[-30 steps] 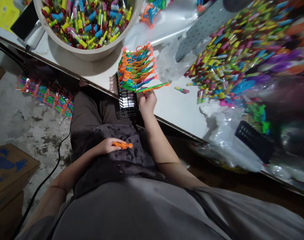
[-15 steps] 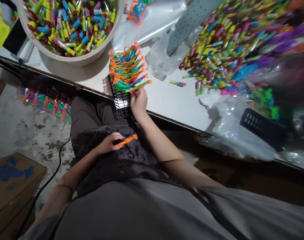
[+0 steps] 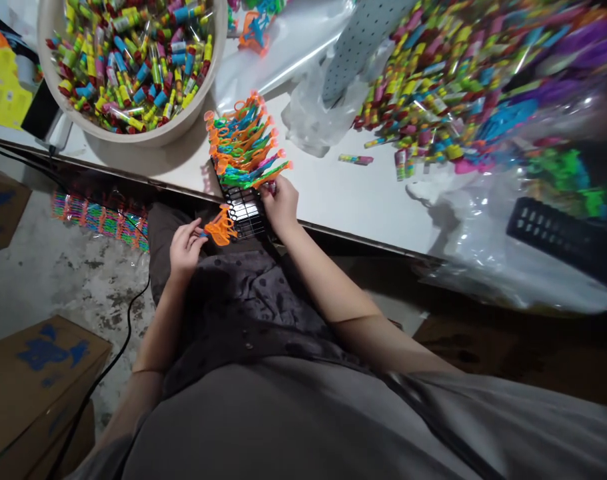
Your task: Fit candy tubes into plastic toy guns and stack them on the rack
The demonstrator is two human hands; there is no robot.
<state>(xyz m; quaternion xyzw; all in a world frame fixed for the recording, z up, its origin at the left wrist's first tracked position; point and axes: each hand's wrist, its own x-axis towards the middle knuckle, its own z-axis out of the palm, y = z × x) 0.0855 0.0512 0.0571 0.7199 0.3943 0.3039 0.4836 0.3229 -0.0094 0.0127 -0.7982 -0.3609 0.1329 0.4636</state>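
Note:
My left hand (image 3: pixel 186 245) pinches an orange openwork plastic piece (image 3: pixel 221 227) by its left end, with a bit of blue at the fingertips. That piece is held upright beside the near end of a black wire rack (image 3: pixel 247 217). The rack juts out over the table edge above my lap. Rows of orange, green and blue plastic pieces (image 3: pixel 248 143) stand across its far part. At the rack's right side my right hand (image 3: pixel 282 205) is closed, fingers by the nearest row; it appears to grip the rack's edge, though the fingertips are partly hidden.
A round tub (image 3: pixel 148 137) of colourful small tubes stands at the back left. More tubes (image 3: pixel 433 100) lie heaped at right, near clear plastic bags (image 3: pixel 473 233) and a black slotted basket (image 3: pixel 558 233). Cardboard boxes (image 3: pixel 38 393) and a cable (image 3: pixel 128 327) are on the floor at left.
My left hand has moved up and left from my lap to the rack's near end, turning the orange piece upright. My right hand stays at the rack. The view has shifted slightly.

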